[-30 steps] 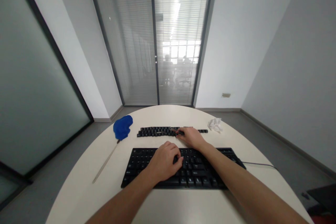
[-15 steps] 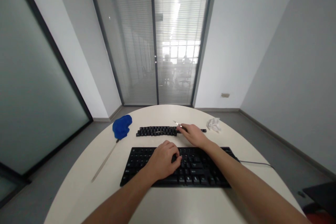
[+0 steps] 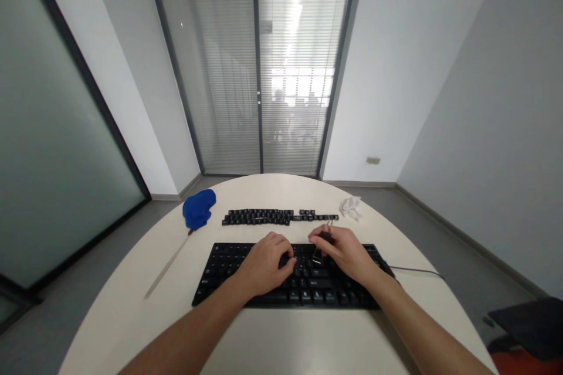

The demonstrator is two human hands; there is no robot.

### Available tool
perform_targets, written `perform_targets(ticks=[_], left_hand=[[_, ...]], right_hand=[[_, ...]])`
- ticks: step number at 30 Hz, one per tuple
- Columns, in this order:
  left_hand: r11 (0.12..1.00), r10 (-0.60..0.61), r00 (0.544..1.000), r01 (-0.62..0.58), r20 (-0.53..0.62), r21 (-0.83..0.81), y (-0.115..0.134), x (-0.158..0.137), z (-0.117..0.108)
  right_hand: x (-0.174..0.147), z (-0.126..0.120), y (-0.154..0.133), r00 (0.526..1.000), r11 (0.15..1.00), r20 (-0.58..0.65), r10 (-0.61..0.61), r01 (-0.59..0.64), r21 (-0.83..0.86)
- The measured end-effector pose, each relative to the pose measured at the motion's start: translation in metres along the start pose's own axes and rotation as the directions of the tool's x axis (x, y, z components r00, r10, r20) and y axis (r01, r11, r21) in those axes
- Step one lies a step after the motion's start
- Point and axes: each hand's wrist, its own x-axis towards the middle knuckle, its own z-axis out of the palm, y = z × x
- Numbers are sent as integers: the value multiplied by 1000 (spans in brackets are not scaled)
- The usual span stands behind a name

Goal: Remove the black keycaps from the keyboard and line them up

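Your keycap puller (image 3: 326, 237), judging by its dark grip and thin wire ends, is in your right hand (image 3: 346, 255), above the upper part of the black keyboard (image 3: 303, 284). Your right fingers pinch its grip; one wire end hangs down over the keys and the other points up and away from you. Whether the lower wire touches a key, you can't tell from here. Expect it to be light, with a stiff grip and springy wires that could bend if forced sideways, so the grip is where to hold it.

Your left hand (image 3: 263, 268) lies over the middle of the keyboard, fingers curled, the thumb apart from the forefinger; how firmly they press is hidden. The keyboard should feel rigid and fairly light, liable to slide on the smooth tabletop (image 3: 264, 343), so its frame edges are the firmest hold. Its cable (image 3: 417, 270) trails off to your right.

Just beyond lie rows of black keycaps (image 3: 257, 217), apparently loose: tiny, hard and slick, best taken by opposite sides. A crumpled white tissue (image 3: 350, 207), soft and nearly weightless, sits near their right end. To the left, a thin stick (image 3: 169, 263) runs up to a soft-looking blue piece (image 3: 199, 209), perhaps cloth.
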Motion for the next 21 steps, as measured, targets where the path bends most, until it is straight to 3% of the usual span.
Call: perform_targets(ticks=[17,21], left_hand=[[1000,-16,1000,16,14,2,1,1,-1],[1000,-14,1000,14,14,6,1,1,0]], right_hand=[[-5,13,-2,969,976,144,-198,209,-61],[-4,18,0,971,976,159,-181,197,-93]])
